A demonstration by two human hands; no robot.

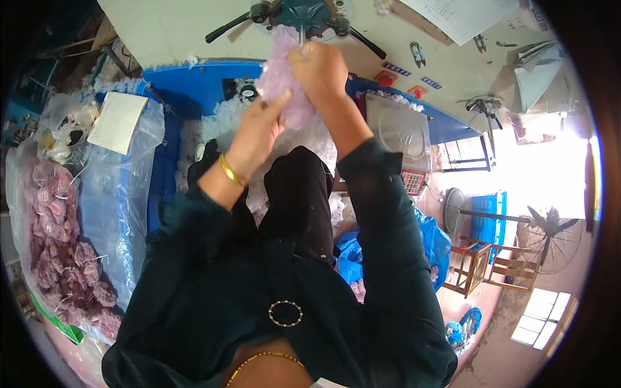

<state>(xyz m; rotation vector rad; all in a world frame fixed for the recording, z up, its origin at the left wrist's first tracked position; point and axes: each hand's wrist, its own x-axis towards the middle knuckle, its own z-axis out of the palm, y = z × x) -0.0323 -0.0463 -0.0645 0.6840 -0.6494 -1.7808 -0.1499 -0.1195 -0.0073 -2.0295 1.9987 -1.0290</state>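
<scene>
Lying beyond the fingers (277,105), the bench (220,32) carries a dark green machine (299,15) just past the fluffy lilac plush (279,76), which sits between both hands. The left hand (260,129) pinches its lower end, thumb on top, while the right hand (321,72) is curled closed at its upper right edge, beside the metal spout (302,33). Probably light, soft and floppy, it seems best gripped by that edge, lower end steadied.

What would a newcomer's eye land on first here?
Probably the fluffy lilac piece held in the left hand and right hand, beside the dark green machine at top center. Next, the heap of similar pieces at far left, then the large fan at far right.
</scene>
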